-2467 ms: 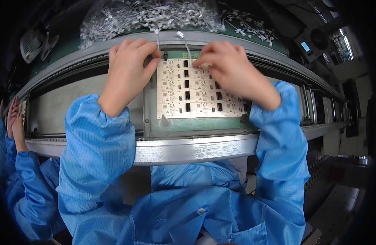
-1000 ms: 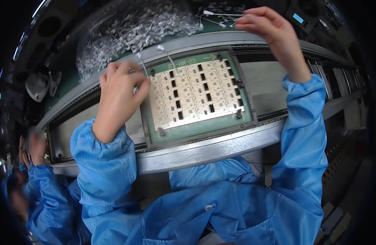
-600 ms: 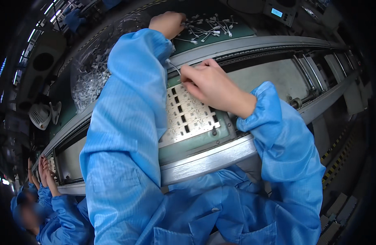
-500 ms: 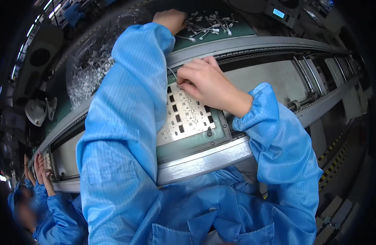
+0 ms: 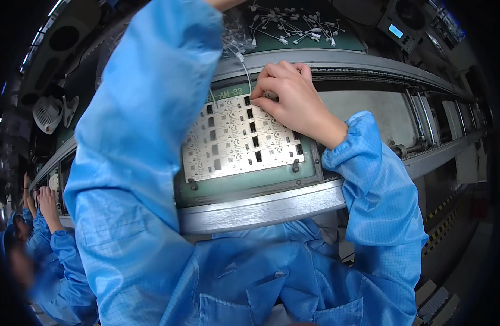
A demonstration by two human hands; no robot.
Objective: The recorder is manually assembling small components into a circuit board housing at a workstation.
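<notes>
My right hand [image 5: 285,92] is closed in a pinch at the far edge of a white circuit board panel [image 5: 228,157]. Between thumb and fingers is the end of a thin white connector cable [image 5: 246,70], whose white plug points away from me. Rows of black rectangular parts run down the panel, which lies on a green fixture plate [image 5: 233,187]. A second thin wire [image 5: 213,98] rises from the panel's far left. Of my left hand [image 5: 224,3] only the wrist area shows at the top edge, its fingers out of view; my left sleeve covers the panel's left side.
Loose white connector cables [image 5: 299,30] lie on the green surface beyond the metal rail [image 5: 337,57]. A near rail [image 5: 261,209] borders the fixture. Conveyor rollers [image 5: 418,119] are on the right, a white fan-like device [image 5: 47,114] on the left. Other people's hands [image 5: 48,204] work at far left.
My left hand has moved farther away, beyond the top edge, and its sleeve shifted left, showing more of the panel. My right hand stays at the panel's far edge; its cable shows more clearly.
</notes>
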